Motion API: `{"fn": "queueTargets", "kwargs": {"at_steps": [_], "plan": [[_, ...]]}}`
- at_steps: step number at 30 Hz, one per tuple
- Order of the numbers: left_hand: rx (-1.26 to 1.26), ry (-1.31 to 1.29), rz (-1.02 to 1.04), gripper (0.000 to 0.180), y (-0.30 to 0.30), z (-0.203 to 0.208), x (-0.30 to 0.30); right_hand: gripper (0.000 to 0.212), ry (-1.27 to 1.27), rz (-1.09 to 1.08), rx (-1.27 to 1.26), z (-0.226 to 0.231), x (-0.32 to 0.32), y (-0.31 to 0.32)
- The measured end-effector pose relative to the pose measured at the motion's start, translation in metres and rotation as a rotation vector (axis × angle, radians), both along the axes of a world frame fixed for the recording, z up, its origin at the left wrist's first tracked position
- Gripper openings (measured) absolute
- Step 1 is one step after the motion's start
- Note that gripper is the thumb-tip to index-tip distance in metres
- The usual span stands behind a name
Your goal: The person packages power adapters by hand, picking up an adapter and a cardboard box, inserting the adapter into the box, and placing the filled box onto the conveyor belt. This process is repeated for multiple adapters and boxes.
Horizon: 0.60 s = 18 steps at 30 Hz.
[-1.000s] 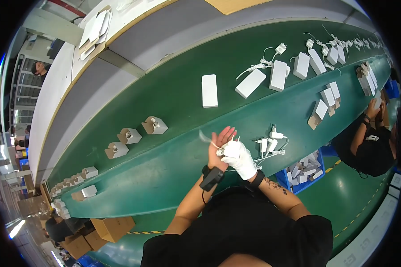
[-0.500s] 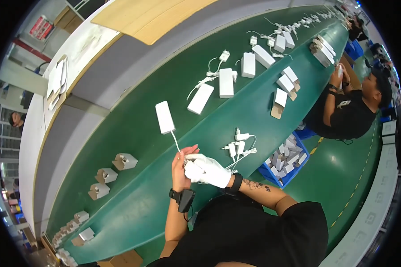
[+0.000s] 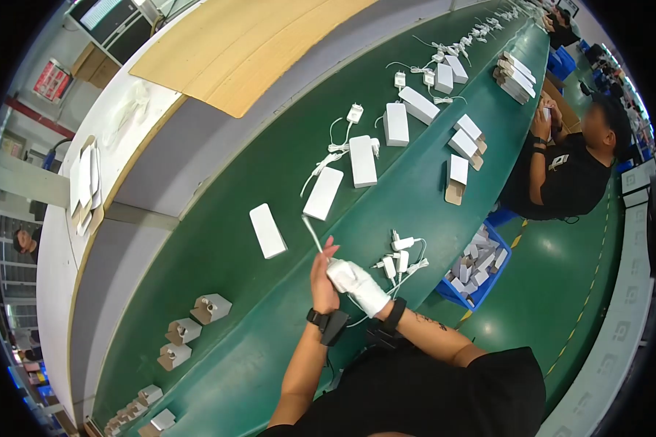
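Observation:
My bare left hand [image 3: 323,282] and my white-gloved right hand [image 3: 363,288] are closed together over the near belt. A white charger cable [image 3: 313,234] runs up out of them, its free end standing beside a closed white box [image 3: 268,231]. Both hands appear to grip this cable, though the glove and fingers hide most of it. A thin strand hangs below the right glove. Right of my hands lie several white plug chargers [image 3: 396,262] with tangled cords. Farther up are more white boxes [image 3: 363,162] with corded chargers beside them.
Open white boxes [image 3: 211,309] stand in a row at the left. A blue crate [image 3: 481,273] of small boxes sits beyond the belt's right edge. A co-worker [image 3: 565,164] is at the right. Brown cardboard [image 3: 251,54] overhangs from the white shelf [image 3: 169,113].
The cable's end has come away from the near edge of the white box and now stands to its right. My hands have shifted right in the picture, still together; the view has turned a little.

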<state>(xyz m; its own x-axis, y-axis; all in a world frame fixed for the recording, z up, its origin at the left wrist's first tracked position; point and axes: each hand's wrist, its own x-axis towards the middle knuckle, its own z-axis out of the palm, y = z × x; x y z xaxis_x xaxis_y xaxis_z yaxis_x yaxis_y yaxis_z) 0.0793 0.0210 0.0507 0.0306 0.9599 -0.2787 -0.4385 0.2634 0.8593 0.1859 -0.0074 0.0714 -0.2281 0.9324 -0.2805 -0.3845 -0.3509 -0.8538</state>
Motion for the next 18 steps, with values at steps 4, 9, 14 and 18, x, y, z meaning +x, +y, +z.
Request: {"fn": "queueTargets", "kwargs": {"at_steps": [4,9,14,18], "plan": [[-0.182,-0.176,-0.002,0.047,0.004,0.011,0.013,0.019,-0.100,-0.114,0.016,-0.018,-0.002,0.005],[0.325,1.029,0.151,0.071,0.044,-0.032,-0.017,0.016,-0.042,-0.207,0.060,-0.010,0.023,0.009],[-0.401,1.617,0.191,0.095,0.097,-0.039,-0.111,0.024,-0.029,-0.079,-0.057,0.078,0.017,0.005],[-0.424,1.263,-0.248,0.094,0.075,-0.074,-0.192,0.035,0.193,0.158,-0.278,0.124,0.021,0.005]]}}
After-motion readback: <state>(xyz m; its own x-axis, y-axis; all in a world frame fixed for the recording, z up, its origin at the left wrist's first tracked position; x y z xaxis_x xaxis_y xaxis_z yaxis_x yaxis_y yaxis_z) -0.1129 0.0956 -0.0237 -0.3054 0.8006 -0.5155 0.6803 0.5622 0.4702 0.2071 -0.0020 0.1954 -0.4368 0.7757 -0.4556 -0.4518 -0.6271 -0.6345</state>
